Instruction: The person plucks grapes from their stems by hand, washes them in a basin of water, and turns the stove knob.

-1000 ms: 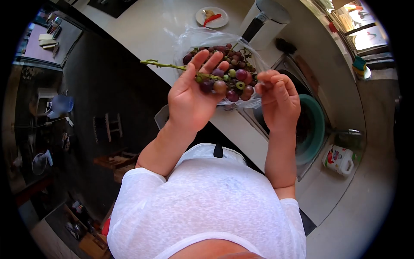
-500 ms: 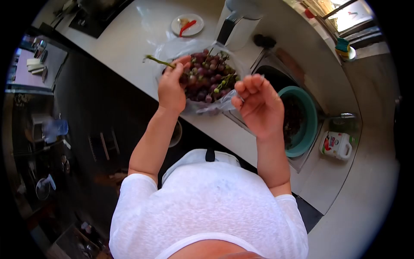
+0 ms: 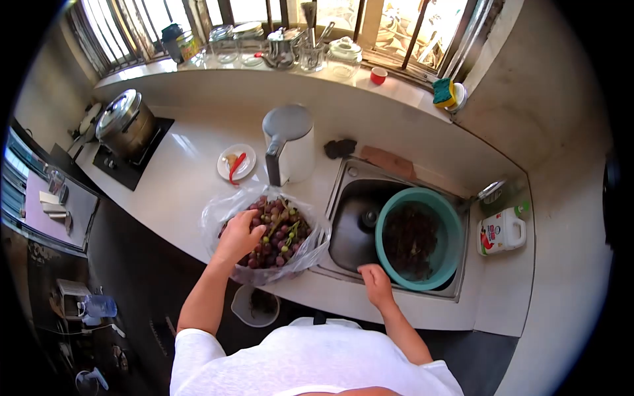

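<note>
Grapes [image 3: 282, 232], dark red with some green: held in a clear bag [image 3: 319, 245], open-topped, set on the bench [image 3: 178, 173] left of the sink [image 3: 347, 244].

Left hand [image 3: 242, 235]: laid at the grapes, within the bag's mouth; thumb and forefinger parted. Whether any grape was held in the grip could not be told.

Right hand [image 3: 378, 285]: raised near the sink's front edge, beside the basin [image 3: 454, 241]; fingers loosely curled. Whether its grip was closed on anything could not be told.

Basin: green, round, placed in the right part of the sink; dark contents [image 3: 411, 243] seen inside, not clearly made out.

Jug [image 3: 298, 157]: stood behind the bag, handle turned to the front.

Plate [image 3: 248, 165]: white, placed left of the jug; a red chilli [image 3: 237, 167] laid on it.

Bottle [image 3: 503, 232]: white, stood right of the sink.

Pail [image 3: 249, 319]: seen below the bench's front edge, partly filled with dark matter.
</note>
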Available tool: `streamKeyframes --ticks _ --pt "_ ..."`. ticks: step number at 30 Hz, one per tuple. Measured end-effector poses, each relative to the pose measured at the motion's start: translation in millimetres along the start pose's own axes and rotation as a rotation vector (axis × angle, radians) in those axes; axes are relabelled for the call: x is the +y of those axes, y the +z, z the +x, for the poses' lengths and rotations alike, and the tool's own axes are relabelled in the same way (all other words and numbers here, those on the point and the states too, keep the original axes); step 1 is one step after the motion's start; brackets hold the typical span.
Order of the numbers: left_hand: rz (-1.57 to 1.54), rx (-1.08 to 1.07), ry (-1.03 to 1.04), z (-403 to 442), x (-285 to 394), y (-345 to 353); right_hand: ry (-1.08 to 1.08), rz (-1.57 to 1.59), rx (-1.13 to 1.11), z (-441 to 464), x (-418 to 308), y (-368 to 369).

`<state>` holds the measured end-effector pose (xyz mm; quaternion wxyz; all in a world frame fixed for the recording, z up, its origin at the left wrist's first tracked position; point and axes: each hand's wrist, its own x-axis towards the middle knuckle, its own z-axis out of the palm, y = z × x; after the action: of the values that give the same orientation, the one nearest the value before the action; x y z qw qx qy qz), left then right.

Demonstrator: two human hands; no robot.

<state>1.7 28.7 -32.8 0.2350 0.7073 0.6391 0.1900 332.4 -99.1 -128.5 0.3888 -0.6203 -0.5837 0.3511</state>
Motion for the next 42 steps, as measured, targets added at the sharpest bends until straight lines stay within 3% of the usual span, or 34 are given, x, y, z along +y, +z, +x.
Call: streamKeyframes --ticks 5,7,10,14,16,19,20,21,23,25,26,28,30,35,37,39,40,42 --pt "-0.278 -0.026 0.319 53 103 -27 -0.020 -0.101 0.055 -25 42 -22" --pt "-0.384 -0.055 0.495 90 144 -21 0.272 -0.075 -0.066 -33 52 -33" --pt "-0.428 -0.042 0.650 167 196 1 0.482 0.138 -0.063 -47 63 -47" --pt "-0.623 -0.022 0.660 276 277 32 0.653 0.132 -0.024 -64 79 -72" --pt "-0.558 -0.078 0.647 309 314 39 0.724 0.160 0.027 -65 91 -79" --pt "-0.571 -0.001 0.536 357 350 54 0.804 0.351 0.063 -64 93 -84" --pt "-0.480 0.099 0.508 376 353 58 0.806 0.354 0.065 -63 92 -84" --pt "-0.101 0.207 0.635 414 347 69 0.814 0.382 0.071 -62 92 -85" --pt "0.288 0.311 0.747 441 345 73 0.813 0.388 0.063 -63 93 -86" --pt "1.010 0.284 0.863 433 358 62 0.831 0.412 0.065 -62 94 -85" --pt "1.013 0.281 0.865 438 361 65 0.848 0.433 0.067 -62 95 -85" --pt "0.080 0.019 0.423 452 364 71 0.837 0.432 0.052 -61 97 -87" --pt "-0.375 -0.104 0.172 459 363 72 0.827 0.428 0.030 -63 101 -86" --pt "-0.769 0.278 0.273 456 365 59 0.850 0.456 0.065 -63 98 -86" --pt "-0.846 0.348 0.291 465 360 59 0.856 0.449 0.077 -68 107 -83" --pt "-0.279 0.607 0.333 483 352 55 0.860 0.438 0.088 -68 108 -83" --pt "-0.280 0.604 0.331 469 358 52 0.861 0.451 0.079 -66 105 -84" --pt "0.230 0.465 0.126 439 372 43 0.862 0.464 0.071 -65 106 -85"
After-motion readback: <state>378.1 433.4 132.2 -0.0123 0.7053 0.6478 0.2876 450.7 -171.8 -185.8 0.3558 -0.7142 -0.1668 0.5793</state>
